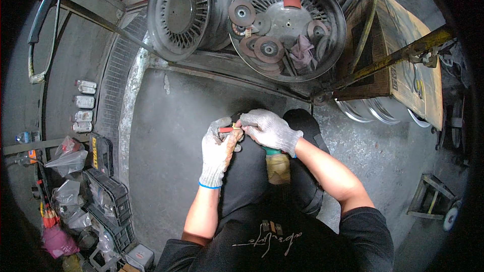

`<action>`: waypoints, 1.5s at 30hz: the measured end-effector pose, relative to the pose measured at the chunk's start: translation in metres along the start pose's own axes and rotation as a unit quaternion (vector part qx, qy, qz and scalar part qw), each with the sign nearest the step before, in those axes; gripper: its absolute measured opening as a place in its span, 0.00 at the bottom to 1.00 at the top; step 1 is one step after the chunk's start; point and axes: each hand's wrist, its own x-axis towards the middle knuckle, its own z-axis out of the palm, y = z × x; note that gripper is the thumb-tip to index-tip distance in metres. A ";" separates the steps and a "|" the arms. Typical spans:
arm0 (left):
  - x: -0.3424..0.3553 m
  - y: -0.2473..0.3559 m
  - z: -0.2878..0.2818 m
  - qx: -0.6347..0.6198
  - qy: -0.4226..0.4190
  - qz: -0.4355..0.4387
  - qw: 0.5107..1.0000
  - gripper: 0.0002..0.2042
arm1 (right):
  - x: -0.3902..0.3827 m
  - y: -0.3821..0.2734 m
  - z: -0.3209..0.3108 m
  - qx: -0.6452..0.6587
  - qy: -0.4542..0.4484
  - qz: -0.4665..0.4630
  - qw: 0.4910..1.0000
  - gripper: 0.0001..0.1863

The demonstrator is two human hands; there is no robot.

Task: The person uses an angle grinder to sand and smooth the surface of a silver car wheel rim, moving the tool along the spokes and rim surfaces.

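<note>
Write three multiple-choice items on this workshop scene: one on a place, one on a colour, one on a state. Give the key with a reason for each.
1. Where do the grinding discs lie?
A. In the upturned wheel rim
B. In the black crates
C. On the person's lap

2. What colour is the small tool held between the hands?
A. Blue
B. Red
C. Yellow

3. How are the hands?
A. Bare
B. Gloved, both on the tool
C. Gloved, resting on the floor

Key: 1 A, the discs sit inside the rim beside a rag. 2 B, its handle shows red. 3 B, the left hand and right hand wear grey knit gloves and meet at the tool.
</note>
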 end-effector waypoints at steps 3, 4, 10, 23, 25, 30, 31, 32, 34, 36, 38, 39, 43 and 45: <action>-0.005 0.004 0.000 0.129 0.022 0.038 0.991 0.18 | -0.002 -0.006 0.000 -0.035 0.007 -0.025 0.999 0.10; -0.008 0.008 -0.001 0.129 0.023 0.038 0.991 0.18 | -0.003 -0.008 0.000 -0.054 0.017 -0.037 0.998 0.11; -0.014 0.004 -0.013 0.350 -0.079 0.125 0.925 0.14 | -0.006 -0.009 0.004 -0.152 0.025 -0.030 0.988 0.13; -0.006 -0.023 -0.017 0.388 -0.020 0.228 0.893 0.07 | 0.026 0.002 -0.032 0.084 -0.222 0.054 0.970 0.14; 0.004 -0.022 -0.014 0.387 -0.019 0.301 0.872 0.05 | 0.031 0.011 -0.036 0.118 -0.254 0.065 0.958 0.14; 0.003 -0.018 -0.028 0.387 -0.112 0.371 0.837 0.07 | 0.025 0.002 -0.032 0.152 -0.238 0.077 0.956 0.17; 0.002 -0.018 -0.027 0.385 -0.112 0.370 0.838 0.07 | 0.022 -0.002 -0.030 0.115 -0.206 0.055 0.970 0.17; 0.000 -0.013 -0.024 0.360 -0.117 0.396 0.836 0.08 | 0.017 -0.002 -0.025 0.082 -0.173 0.014 0.981 0.17; -0.008 -0.022 -0.020 0.333 -0.123 0.422 0.834 0.09 | 0.008 -0.004 -0.015 -0.043 -0.075 -0.035 0.996 0.17; -0.022 -0.044 -0.024 0.224 -0.079 0.231 0.943 0.09 | 0.006 -0.009 -0.009 -0.113 -0.022 -0.066 0.991 0.16; -0.023 -0.041 -0.029 0.255 -0.089 0.196 0.943 0.09 | 0.003 -0.011 -0.007 -0.193 0.018 -0.090 0.977 0.14; -0.023 -0.037 -0.031 0.326 -0.116 0.226 0.911 0.10 | 0.004 -0.011 -0.010 -0.193 0.018 -0.088 0.977 0.14; -0.018 -0.037 -0.022 0.374 -0.100 0.204 0.899 0.11 | 0.019 0.001 -0.029 -0.079 -0.102 -0.021 0.991 0.14; -0.012 -0.039 -0.027 0.390 -0.092 0.199 0.894 0.11 | 0.033 -0.004 -0.035 -0.006 -0.183 0.032 0.982 0.17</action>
